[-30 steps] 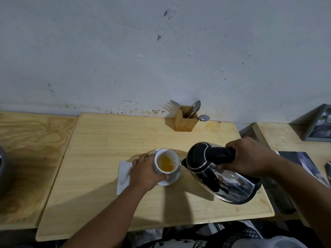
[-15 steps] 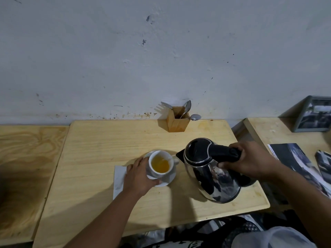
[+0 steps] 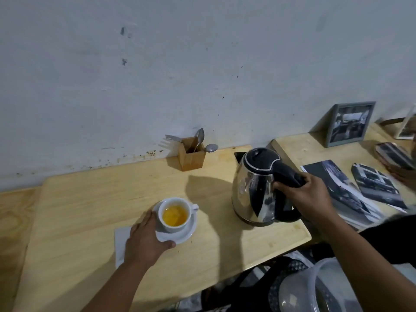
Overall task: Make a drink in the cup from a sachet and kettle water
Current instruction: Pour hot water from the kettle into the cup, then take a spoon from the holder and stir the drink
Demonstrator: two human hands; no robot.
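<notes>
A white cup [image 3: 174, 213] holding orange-yellow liquid stands on a white saucer [image 3: 183, 235] near the middle of the wooden table [image 3: 94, 199]. My left hand [image 3: 147, 240] rests against the saucer's left rim, thumb at its front edge, fingers loosely curved. A steel kettle [image 3: 252, 190] with a black lid stands upright on the table to the cup's right. My right hand [image 3: 308, 194] is closed around its black handle. A white paper [image 3: 121, 242] lies partly under my left hand; whether it is the sachet is unclear.
A wooden holder [image 3: 191, 154] with a spoon and fork stands at the wall. On the right-hand table are printed photos [image 3: 346, 190] and a framed picture [image 3: 350, 123]. Plastic containers [image 3: 310, 287] sit below the table's front edge.
The kettle went from tilted over the cup to upright, then moved right and away from the cup. My left hand slid from gripping the cup down to the saucer's rim.
</notes>
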